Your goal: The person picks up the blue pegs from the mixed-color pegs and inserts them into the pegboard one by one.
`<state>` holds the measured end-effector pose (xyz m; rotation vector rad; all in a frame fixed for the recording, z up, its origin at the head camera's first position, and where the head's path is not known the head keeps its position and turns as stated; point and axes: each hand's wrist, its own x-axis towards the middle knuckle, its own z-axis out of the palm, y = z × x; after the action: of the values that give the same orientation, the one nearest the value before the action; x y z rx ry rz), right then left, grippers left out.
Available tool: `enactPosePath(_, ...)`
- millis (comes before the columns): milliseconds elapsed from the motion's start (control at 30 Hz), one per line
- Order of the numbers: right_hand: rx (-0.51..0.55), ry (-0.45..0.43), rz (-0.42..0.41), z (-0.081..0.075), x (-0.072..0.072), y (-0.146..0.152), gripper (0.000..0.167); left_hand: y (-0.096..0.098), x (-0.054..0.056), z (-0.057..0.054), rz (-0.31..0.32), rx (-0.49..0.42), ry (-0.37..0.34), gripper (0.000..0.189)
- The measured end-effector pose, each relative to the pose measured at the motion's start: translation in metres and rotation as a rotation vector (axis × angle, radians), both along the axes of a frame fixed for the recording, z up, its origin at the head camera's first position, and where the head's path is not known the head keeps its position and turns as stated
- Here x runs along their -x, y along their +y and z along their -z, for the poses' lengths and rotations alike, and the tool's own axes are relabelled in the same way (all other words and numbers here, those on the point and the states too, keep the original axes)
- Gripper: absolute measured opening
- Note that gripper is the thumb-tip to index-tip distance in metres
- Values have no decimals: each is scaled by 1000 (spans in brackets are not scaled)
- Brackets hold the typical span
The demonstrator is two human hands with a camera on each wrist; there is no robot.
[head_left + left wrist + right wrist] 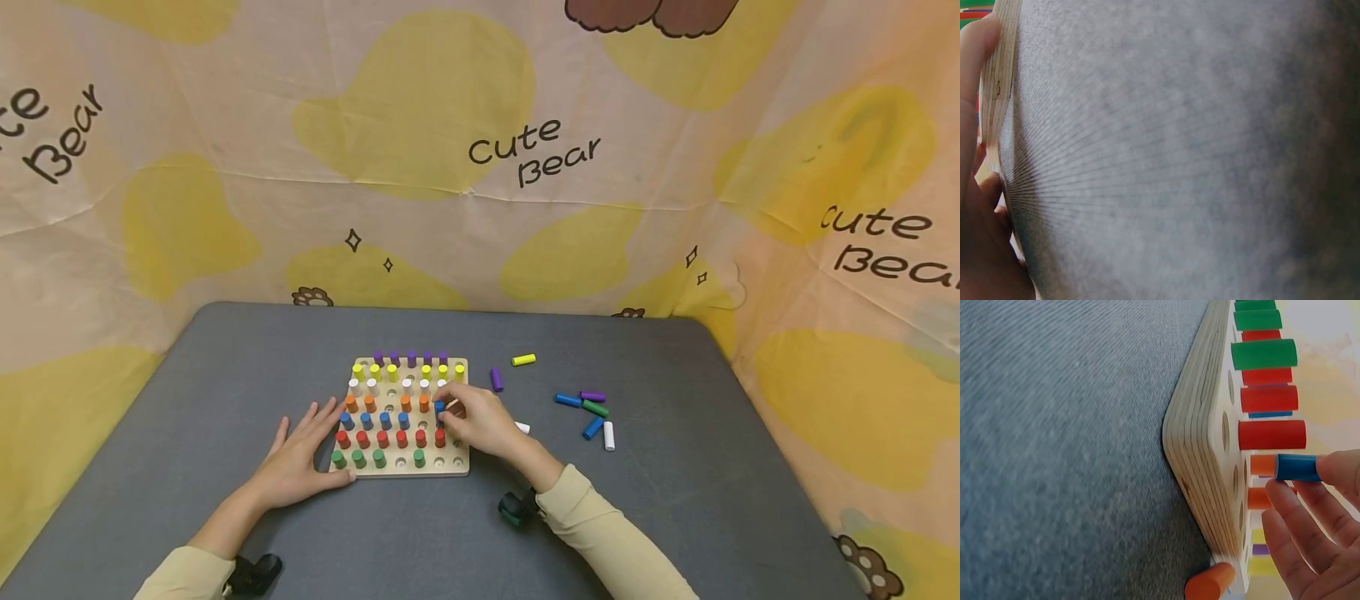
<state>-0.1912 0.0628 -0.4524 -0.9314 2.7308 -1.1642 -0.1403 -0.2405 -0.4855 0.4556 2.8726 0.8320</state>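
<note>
The right hand point(476, 421) has a blue peg point(1296, 467) pinched between thumb and fingers, above the wooden pegboard point(448, 452); the left hand point(300, 461), fingers spread and gripping nothing, touches its left side. I think it is better to keep the peg upright, centre it over a free hole point(1235, 481), and avoid the nearby red peg point(1272, 435).

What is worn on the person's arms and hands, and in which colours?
The left hand and right hand are ungloved. The left sleeve and right sleeve are pale beige. A left black device and a right black device sit at the wrists; the right one shows some green.
</note>
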Motion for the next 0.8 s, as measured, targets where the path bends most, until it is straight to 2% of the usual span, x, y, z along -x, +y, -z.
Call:
enactPosePath(200, -43, 16, -9, 1, 0, -8, 20, 0, 0, -1, 0, -2, 1, 105)
enactPosePath(467, -81, 65, -14, 0, 0, -16, 15, 1, -1, -2, 1, -6, 2, 105)
enactPosePath(800, -124, 61, -13, 3, 1, -20, 14, 2, -2, -2, -1, 1, 8, 105)
